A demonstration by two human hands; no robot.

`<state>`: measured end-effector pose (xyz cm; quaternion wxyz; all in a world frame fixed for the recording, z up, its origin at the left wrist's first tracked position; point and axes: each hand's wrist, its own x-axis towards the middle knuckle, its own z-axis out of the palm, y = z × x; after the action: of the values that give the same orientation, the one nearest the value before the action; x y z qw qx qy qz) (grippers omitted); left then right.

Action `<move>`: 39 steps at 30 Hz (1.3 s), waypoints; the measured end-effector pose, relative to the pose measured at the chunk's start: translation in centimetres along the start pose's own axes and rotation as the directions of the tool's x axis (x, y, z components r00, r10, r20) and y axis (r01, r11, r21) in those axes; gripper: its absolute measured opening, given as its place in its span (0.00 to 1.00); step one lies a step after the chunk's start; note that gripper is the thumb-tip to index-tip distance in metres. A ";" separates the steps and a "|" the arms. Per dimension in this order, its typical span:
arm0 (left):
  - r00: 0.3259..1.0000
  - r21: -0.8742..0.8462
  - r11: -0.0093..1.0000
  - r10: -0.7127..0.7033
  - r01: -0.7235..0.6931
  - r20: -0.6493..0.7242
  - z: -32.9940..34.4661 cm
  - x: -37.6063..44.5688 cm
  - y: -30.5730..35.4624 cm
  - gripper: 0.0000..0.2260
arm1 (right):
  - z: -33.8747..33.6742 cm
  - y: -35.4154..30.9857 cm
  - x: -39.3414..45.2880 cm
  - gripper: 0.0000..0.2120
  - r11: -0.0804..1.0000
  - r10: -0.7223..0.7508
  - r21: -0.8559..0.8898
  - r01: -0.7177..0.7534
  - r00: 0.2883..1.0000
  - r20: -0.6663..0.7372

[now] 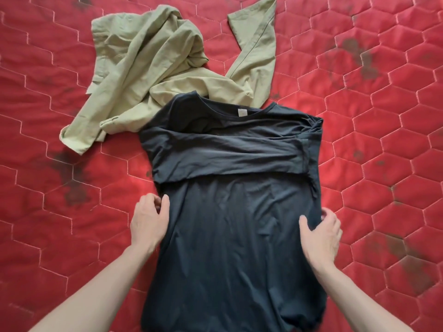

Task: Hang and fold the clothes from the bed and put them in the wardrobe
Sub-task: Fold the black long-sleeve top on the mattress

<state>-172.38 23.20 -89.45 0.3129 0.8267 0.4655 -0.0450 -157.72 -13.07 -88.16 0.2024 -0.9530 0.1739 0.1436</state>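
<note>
A black T-shirt (235, 212) lies flat on the red quilted bed (60, 212), collar away from me, with both sleeves folded across its chest. My left hand (149, 221) grips the shirt's left side edge, thumb on top of the cloth and fingers curled beneath. On the opposite side my right hand (321, 236) pinches the right side edge, thumb lying on the fabric. A crumpled olive-green garment (148, 68) lies beyond the shirt, its lower part tucked under the black collar.
The red hexagon-stitched bedcover fills the whole view and carries dark stains at the left (69, 178) and right (359, 56). No wardrobe or hanger is in sight.
</note>
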 end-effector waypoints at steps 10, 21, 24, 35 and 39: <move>0.957 0.184 0.981 -0.111 0.063 0.268 0.5 -10.6 -4.5 0.14 | -1.5 8.8 -8.2 0.19 0.983 0.105 -0.171 -0.067 0.969 0.222; 0.903 -0.195 0.952 -0.140 0.235 0.407 -0.1 -17.2 -10.2 0.03 | -5.5 16.7 -8.6 0.20 0.972 0.007 -0.229 0.049 0.972 0.235; 0.894 -0.206 0.934 -0.191 0.293 0.405 -0.2 -18.8 -11.0 0.06 | -6.7 17.1 -8.8 0.21 0.999 -0.025 0.033 0.019 0.978 0.207; 0.858 -0.148 0.906 -0.310 0.398 0.410 -2.3 -23.5 -13.4 0.12 | -8.5 18.8 -7.9 0.25 0.970 0.138 -0.232 -0.070 0.946 0.294; 0.807 -0.119 0.885 -0.347 0.451 0.478 -2.2 -24.3 -12.7 0.16 | -9.1 19.4 -8.4 0.21 0.983 0.079 -0.183 -0.008 0.919 0.386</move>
<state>-196.70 11.11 -84.86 0.4861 0.6357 0.5479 -0.2435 -170.98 -31.41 -83.81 0.1442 -0.9150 0.1376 0.3507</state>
